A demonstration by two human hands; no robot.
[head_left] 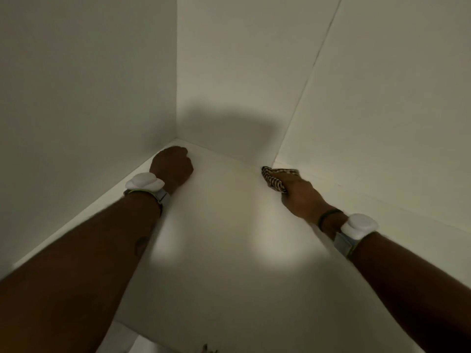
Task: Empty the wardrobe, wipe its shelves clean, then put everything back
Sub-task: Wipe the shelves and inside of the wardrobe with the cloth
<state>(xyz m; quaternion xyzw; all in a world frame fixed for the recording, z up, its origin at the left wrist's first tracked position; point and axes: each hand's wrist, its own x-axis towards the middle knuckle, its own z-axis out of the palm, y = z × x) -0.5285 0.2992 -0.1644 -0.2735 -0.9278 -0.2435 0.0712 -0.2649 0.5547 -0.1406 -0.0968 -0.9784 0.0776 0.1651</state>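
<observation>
I look into a white wardrobe compartment with a bare shelf (229, 225) under both arms. My right hand (298, 193) presses a checked brown-and-cream cloth (274, 178) onto the shelf near the back right corner, its fingers curled over the cloth. My left hand (172, 166) rests as a fist on the shelf at the back left corner, holding nothing that I can see. Both wrists carry white sensor bands.
White side walls (76, 110) and a back panel (242, 85) close in the shelf on three sides. The shelf's front edge (158, 340) runs along the bottom, with a small dark object (207, 349) just below it.
</observation>
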